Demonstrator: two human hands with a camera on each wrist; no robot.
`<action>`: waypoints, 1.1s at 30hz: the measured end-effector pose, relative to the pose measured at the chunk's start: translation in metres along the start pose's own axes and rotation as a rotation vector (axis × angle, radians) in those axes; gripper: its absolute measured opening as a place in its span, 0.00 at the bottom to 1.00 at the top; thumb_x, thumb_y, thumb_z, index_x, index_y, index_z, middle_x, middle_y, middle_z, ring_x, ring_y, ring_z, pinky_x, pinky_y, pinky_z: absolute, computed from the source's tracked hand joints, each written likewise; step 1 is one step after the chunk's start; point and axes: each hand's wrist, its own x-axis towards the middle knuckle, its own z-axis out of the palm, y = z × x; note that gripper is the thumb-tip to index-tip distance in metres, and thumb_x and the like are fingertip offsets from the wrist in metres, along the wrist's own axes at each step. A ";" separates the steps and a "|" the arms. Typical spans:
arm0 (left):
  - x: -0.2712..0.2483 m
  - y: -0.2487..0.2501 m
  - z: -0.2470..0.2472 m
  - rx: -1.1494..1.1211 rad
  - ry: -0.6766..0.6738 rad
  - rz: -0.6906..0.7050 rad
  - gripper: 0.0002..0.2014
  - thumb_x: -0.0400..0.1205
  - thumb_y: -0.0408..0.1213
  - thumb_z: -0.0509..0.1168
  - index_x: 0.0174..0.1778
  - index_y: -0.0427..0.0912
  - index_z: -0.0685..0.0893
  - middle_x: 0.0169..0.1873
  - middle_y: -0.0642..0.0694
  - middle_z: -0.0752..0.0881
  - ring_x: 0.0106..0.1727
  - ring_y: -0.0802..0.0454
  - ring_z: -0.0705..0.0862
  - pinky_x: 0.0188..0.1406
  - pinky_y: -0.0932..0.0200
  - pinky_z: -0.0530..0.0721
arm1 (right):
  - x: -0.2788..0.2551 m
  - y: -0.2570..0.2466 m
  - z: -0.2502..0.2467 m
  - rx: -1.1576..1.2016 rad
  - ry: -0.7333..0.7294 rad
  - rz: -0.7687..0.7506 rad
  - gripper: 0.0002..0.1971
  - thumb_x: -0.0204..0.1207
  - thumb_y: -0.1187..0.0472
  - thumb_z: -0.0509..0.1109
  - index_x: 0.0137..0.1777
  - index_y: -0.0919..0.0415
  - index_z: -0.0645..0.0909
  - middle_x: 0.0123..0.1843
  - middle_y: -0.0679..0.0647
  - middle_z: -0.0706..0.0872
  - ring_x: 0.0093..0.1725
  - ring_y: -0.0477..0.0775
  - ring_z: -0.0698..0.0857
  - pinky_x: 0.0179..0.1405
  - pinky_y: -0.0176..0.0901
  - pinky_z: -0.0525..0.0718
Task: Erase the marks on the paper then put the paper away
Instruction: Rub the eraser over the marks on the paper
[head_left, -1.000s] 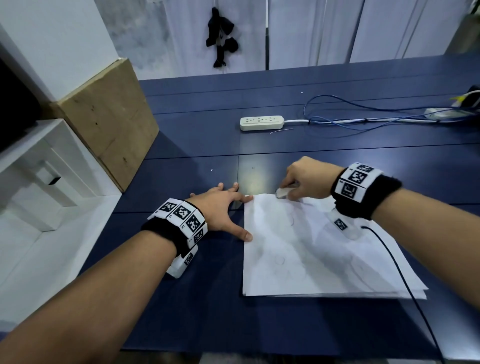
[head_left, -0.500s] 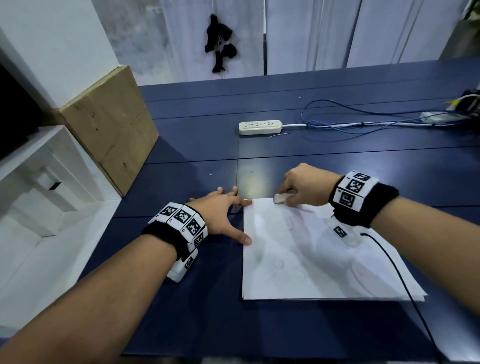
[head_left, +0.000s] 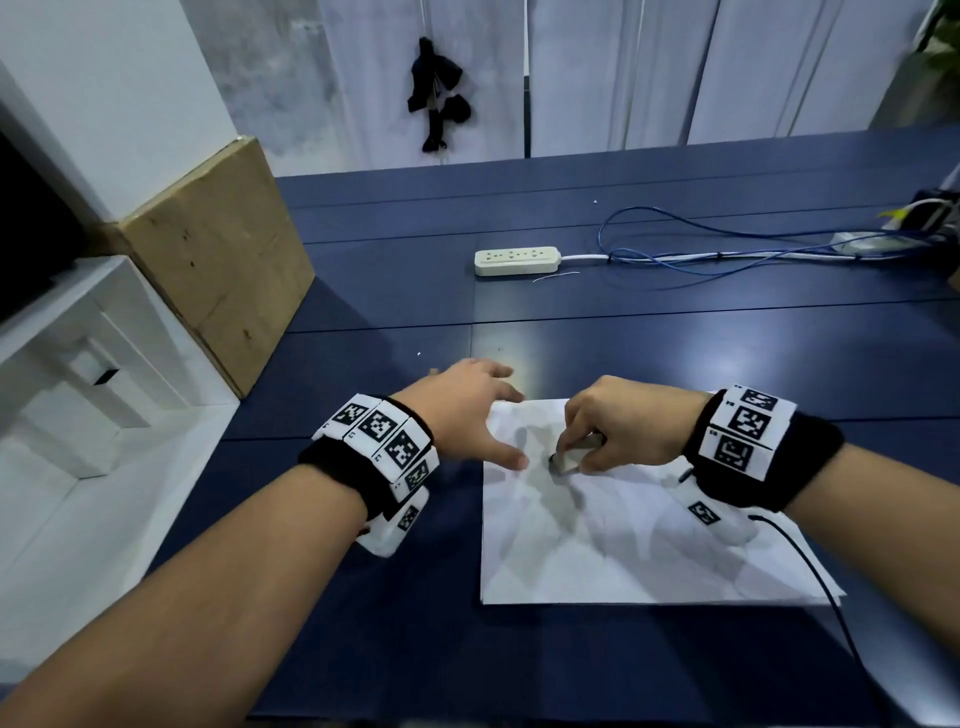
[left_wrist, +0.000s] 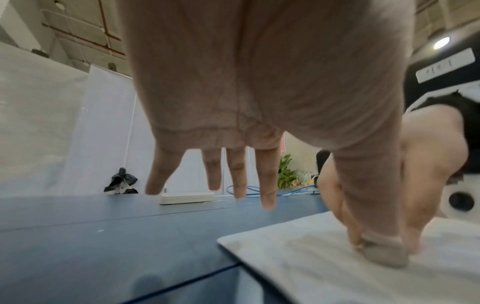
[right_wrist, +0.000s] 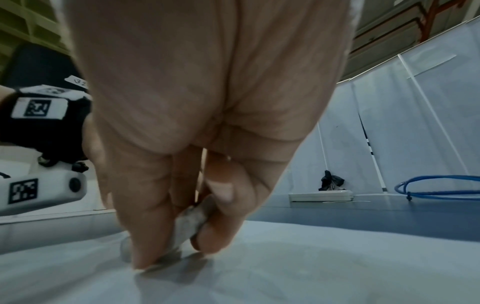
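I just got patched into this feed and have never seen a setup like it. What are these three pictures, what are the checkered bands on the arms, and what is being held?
There is no machine here: a person works with bare hands. The checkered bands are marker wristbands, and a small camera sits under each wrist.

The wide picture comes from a camera on the person's head, looking down at a dark blue table. The other two look along each hand from the wrist.

On the table lie a sheet of white paper and, farther back, a white power strip with blue cables.

The right hand pinches a small grey eraser and presses it on the paper. The left hand holds nothing; its fingers are spread at the paper's left edge, thumb at or over the sheet.
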 end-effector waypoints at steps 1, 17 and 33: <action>0.002 0.004 -0.001 0.006 0.011 0.030 0.43 0.67 0.69 0.75 0.77 0.55 0.77 0.80 0.52 0.69 0.81 0.49 0.65 0.76 0.37 0.69 | 0.000 0.000 0.000 0.002 -0.002 -0.004 0.16 0.73 0.53 0.75 0.60 0.41 0.89 0.39 0.40 0.76 0.41 0.46 0.77 0.47 0.49 0.83; 0.006 0.001 0.006 0.014 -0.018 -0.033 0.43 0.59 0.69 0.79 0.69 0.53 0.83 0.63 0.60 0.79 0.61 0.51 0.81 0.62 0.54 0.78 | 0.003 0.008 -0.015 0.008 0.001 -0.044 0.13 0.70 0.50 0.78 0.54 0.49 0.92 0.45 0.46 0.86 0.40 0.48 0.81 0.45 0.42 0.81; 0.005 0.006 0.003 0.057 -0.068 -0.029 0.41 0.63 0.69 0.78 0.70 0.52 0.82 0.65 0.59 0.79 0.63 0.53 0.80 0.61 0.54 0.71 | -0.004 0.007 -0.009 0.055 -0.066 -0.046 0.15 0.70 0.51 0.77 0.57 0.47 0.91 0.45 0.44 0.87 0.40 0.41 0.81 0.45 0.37 0.79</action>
